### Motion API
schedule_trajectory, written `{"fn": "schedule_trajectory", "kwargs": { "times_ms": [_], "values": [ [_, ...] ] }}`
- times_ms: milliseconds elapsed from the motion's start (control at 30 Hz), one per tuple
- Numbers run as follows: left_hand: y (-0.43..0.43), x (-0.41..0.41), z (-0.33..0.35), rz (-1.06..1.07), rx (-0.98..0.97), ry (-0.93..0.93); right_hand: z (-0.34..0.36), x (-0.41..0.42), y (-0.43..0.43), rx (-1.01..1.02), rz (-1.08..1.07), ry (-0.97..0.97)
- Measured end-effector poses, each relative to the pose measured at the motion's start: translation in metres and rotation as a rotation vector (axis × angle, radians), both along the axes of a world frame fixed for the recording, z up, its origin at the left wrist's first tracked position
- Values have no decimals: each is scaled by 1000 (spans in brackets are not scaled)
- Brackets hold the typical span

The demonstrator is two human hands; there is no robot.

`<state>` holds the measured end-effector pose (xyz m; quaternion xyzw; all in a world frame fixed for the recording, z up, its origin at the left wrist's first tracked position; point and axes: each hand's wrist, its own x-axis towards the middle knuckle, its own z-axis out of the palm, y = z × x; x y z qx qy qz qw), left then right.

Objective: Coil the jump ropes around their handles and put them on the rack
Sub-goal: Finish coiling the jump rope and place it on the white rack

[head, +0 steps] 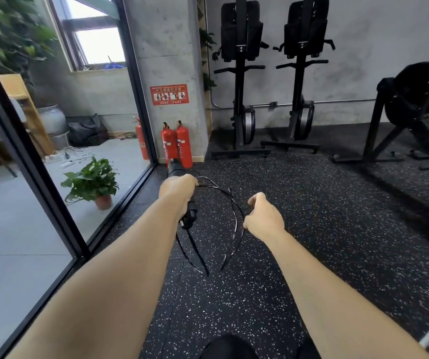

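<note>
Nearest the camera, the slack loops of the jump rope (195, 257) hang free below both forearms, with their lowest bends above the speckled rubber floor (299, 268). The cord (235, 229) is thin, dark and glossy. It is judged to be light, limp enough to droop under its own weight, yet springy enough to hold open arcs, so turns laid loosely may be expected to spring off again. A slick surface is suggested by the sheen, so tension would have to be kept on each wrap.

Further out, the right hand (264, 216) is seen with fingers curled. The cord runs into it at the thumb side and appears to be pinched there, though the contact itself is hidden behind the back of the hand.

To its left, the left hand (178, 191) is wrapped in a fist round the black handles (189, 218), which stick out above and below the fist. They look rigid, thick and easy to grip. They are judged the right place to hold, with the cord fed on close to where it leaves them.

Beyond the hands, two red fire extinguishers (179, 145) stand at a concrete pillar. A potted plant (92, 181) sits behind the glass wall (52, 203) on the left. Upright black exercise machines (241, 73) stand against the far wall. No rack can be made out with certainty.
</note>
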<state>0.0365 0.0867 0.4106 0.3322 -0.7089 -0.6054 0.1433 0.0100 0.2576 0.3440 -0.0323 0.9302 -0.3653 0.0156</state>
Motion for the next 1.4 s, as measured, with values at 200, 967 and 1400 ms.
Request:
{"fn": "schedule_trajectory", "kwargs": {
  "times_ms": [200,967,1400],
  "values": [
    [8,-6,9,-15,-36,33,13,5,-11,-851,106,-355],
    [-3,-11,40,-86,-88,26,0,-4,35,53,-27,174],
    [31,1,50,-354,-167,-97,77,19,-26,340,390,571]
  ]
}}
